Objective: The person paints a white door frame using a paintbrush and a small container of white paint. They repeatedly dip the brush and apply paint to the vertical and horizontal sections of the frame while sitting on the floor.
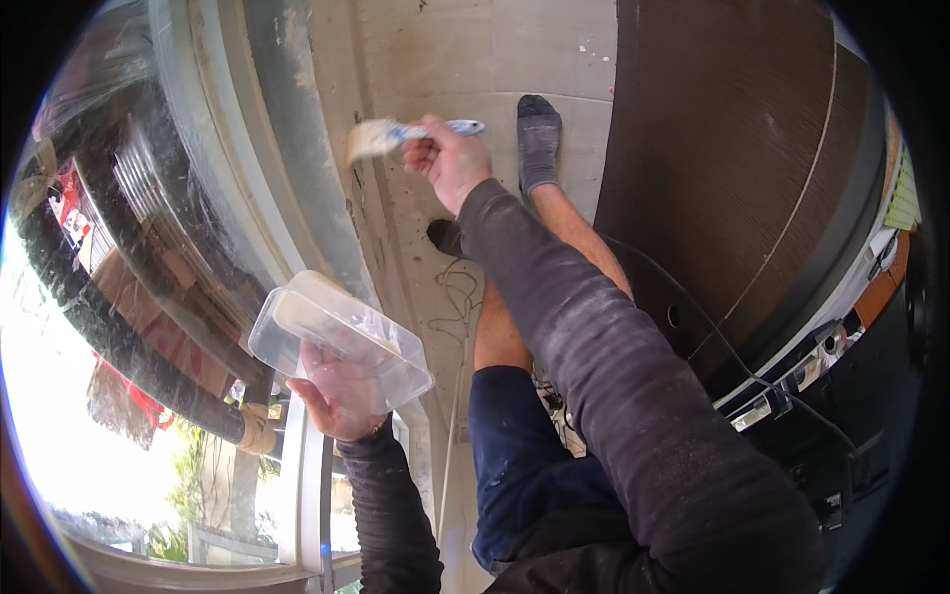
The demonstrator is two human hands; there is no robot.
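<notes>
My right hand (447, 160) is closed around a paintbrush (378, 139) with a white, blue-marked handle. Its pale bristles point left, close to the wall strip (334, 148) beside the window frame; whether they touch it I cannot tell. Lower and to the left, my left hand (341, 408) supports a clear plastic container (282, 327) from beneath, its palm and fingers showing through the plastic. The container is tilted, and a whitish patch shows towards its far end.
A window (188, 228) with a pale frame fills the left, dark curved tubes behind it. On the right stands a large dark brown panel (722, 148). A black cable (693, 297) runs down past it. My socked feet (539, 139) are on the pale tiled floor, near a thin cord (457, 297).
</notes>
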